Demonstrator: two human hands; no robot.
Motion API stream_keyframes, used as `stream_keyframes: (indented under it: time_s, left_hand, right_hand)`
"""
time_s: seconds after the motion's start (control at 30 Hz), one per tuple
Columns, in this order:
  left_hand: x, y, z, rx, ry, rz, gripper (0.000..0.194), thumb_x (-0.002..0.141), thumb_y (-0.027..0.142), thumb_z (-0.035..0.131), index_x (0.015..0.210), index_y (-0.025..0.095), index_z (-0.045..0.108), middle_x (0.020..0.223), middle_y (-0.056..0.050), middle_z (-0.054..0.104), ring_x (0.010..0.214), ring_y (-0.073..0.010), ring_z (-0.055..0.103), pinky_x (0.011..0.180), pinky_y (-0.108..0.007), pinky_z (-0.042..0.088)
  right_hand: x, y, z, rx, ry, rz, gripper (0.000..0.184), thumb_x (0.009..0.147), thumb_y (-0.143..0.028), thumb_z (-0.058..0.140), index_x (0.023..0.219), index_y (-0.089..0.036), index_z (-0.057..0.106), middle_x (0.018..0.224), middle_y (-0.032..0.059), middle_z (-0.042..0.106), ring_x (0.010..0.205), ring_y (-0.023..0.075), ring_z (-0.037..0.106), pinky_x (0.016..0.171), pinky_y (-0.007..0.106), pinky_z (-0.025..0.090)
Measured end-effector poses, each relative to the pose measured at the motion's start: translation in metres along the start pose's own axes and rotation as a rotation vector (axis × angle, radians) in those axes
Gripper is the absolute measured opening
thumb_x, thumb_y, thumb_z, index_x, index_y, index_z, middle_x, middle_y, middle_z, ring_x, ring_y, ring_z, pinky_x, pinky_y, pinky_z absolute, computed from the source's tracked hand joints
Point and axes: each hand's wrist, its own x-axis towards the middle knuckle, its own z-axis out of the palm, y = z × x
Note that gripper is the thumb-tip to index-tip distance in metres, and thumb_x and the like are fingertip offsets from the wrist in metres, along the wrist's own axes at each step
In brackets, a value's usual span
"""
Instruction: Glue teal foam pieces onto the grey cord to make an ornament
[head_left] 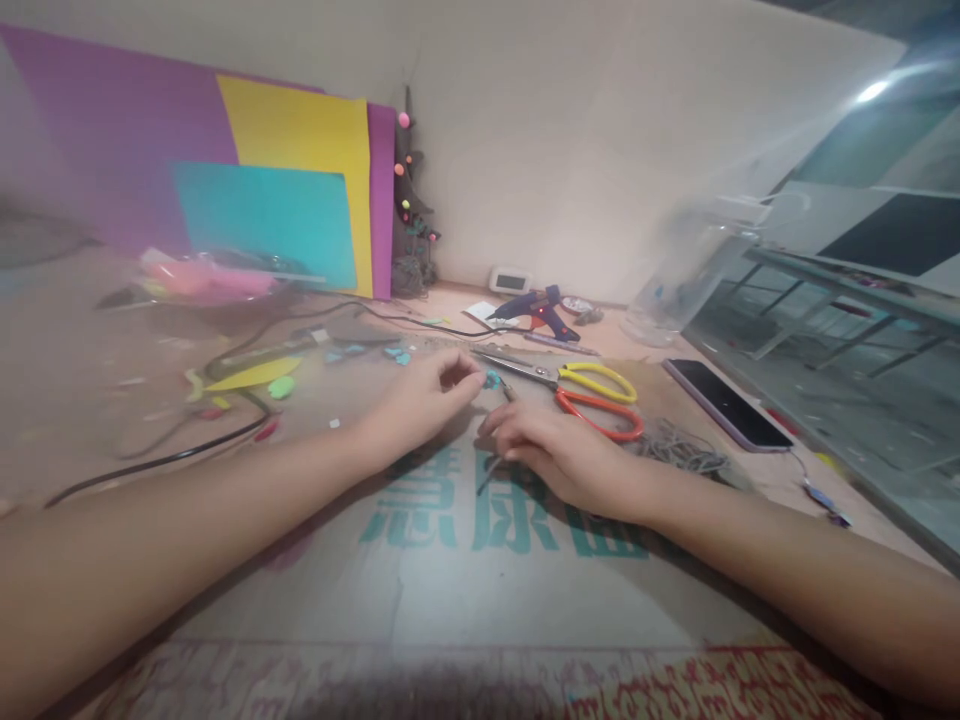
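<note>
Near the middle of the table, my left hand (431, 400) has its thumb and fingertips closed together beside a small teal piece (492, 380). The piece looks like foam or paper and seems to be at the fingertips. Just to the right, my right hand (559, 450) has curled fingers around a thin dark stem (487, 475), whose lower end pokes out under the fingers. Its upper end points toward the teal piece; whether they touch is too small to tell. Scissors with one yellow and one red handle (600, 410) lie just beyond the right hand.
A dark glue gun (544, 312) with a red light lies at the back, its cord running left. A phone (727, 405) and bundled grey cord (686, 448) are at right. Coloured sheets (292, 130) lean on the wall. Scraps, including a green piece (281, 387), lie left.
</note>
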Motion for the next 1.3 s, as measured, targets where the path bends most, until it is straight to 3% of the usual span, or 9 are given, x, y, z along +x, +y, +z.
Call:
stream_keyframes:
  time_s: [0.13,0.3,0.4,0.5,0.6,0.67,0.77,1.0,1.3]
  left_hand:
    - [-0.003,0.002,0.000,0.009,-0.062,-0.014,0.021,0.085,0.034,0.052,0.078,0.016,0.059,0.076,-0.001,0.063,0.070,-0.0152,0.056,0.064,-0.025,0.042]
    - [-0.004,0.001,0.000,0.050,-0.160,-0.054,0.025,0.086,0.038,0.051,0.082,0.017,0.064,0.069,0.000,0.063,0.062,-0.0143,0.055,0.056,-0.024,0.040]
    - [-0.004,0.000,0.001,0.080,-0.208,-0.028,0.024,0.086,0.037,0.051,0.082,0.018,0.064,0.066,0.001,0.062,0.059,-0.0136,0.054,0.055,-0.023,0.039]
    - [-0.004,-0.001,0.001,0.112,-0.234,0.026,0.023,0.086,0.035,0.050,0.080,0.018,0.064,0.066,0.001,0.062,0.060,-0.0131,0.053,0.056,-0.023,0.039]
    - [-0.005,0.000,0.002,0.121,-0.253,0.069,0.022,0.087,0.034,0.049,0.080,0.019,0.064,0.065,0.002,0.062,0.059,-0.0126,0.053,0.057,-0.023,0.040]
    - [-0.005,0.001,0.002,0.123,-0.254,0.073,0.021,0.087,0.033,0.049,0.081,0.019,0.064,0.065,0.002,0.062,0.059,-0.0127,0.053,0.058,-0.023,0.040]
    - [-0.005,0.002,0.001,0.130,-0.252,0.054,0.020,0.086,0.032,0.049,0.080,0.019,0.064,0.064,0.002,0.061,0.059,-0.0131,0.053,0.057,-0.023,0.040]
    - [-0.006,0.001,0.002,0.110,-0.273,0.050,0.020,0.086,0.033,0.050,0.079,0.019,0.063,0.065,0.001,0.063,0.059,-0.0138,0.055,0.055,-0.023,0.040]
    - [-0.005,0.002,0.001,0.149,-0.299,0.066,0.019,0.085,0.030,0.050,0.080,0.020,0.065,0.068,0.001,0.064,0.063,-0.0142,0.057,0.058,-0.024,0.040]
  right_hand:
    - [-0.004,0.003,-0.010,0.179,0.201,0.216,0.012,0.095,-0.016,0.040,0.095,-0.021,0.051,0.072,-0.0015,0.063,0.055,0.0094,0.059,0.054,0.022,0.048]
    - [0.001,0.018,-0.019,-0.043,0.369,0.234,0.018,0.086,-0.017,0.055,0.101,-0.021,0.064,0.090,0.0038,0.072,0.079,0.0165,0.067,0.072,0.031,0.053]
    - [0.002,0.020,-0.020,-0.111,0.385,0.242,0.014,0.085,-0.018,0.057,0.090,-0.022,0.070,0.090,0.0036,0.073,0.083,0.0185,0.068,0.077,0.033,0.053]
    - [0.002,0.014,-0.019,-0.094,0.382,0.311,0.011,0.085,-0.020,0.058,0.084,-0.022,0.069,0.070,0.0006,0.069,0.065,0.0159,0.065,0.065,0.030,0.051]
    - [0.002,0.008,-0.016,0.115,0.320,0.452,0.014,0.090,-0.025,0.051,0.091,-0.022,0.064,0.046,-0.0065,0.053,0.041,0.0116,0.052,0.046,0.025,0.044]
    - [0.003,0.006,-0.013,0.316,0.305,0.494,0.014,0.092,-0.027,0.047,0.092,-0.021,0.059,0.047,-0.0070,0.054,0.038,0.0105,0.050,0.041,0.023,0.042]
    - [0.003,0.010,-0.010,0.381,0.358,0.452,0.009,0.090,-0.026,0.049,0.090,-0.020,0.055,0.064,-0.0029,0.063,0.048,0.0103,0.057,0.047,0.023,0.047]
    - [-0.001,0.018,-0.014,-0.008,0.363,0.378,0.018,0.086,-0.026,0.057,0.098,-0.022,0.069,0.083,0.0032,0.073,0.074,0.0184,0.069,0.072,0.034,0.055]
    - [-0.002,0.020,-0.009,-0.078,0.366,0.318,0.008,0.088,-0.023,0.055,0.087,-0.020,0.062,0.077,0.0012,0.069,0.070,0.0148,0.064,0.067,0.028,0.050]
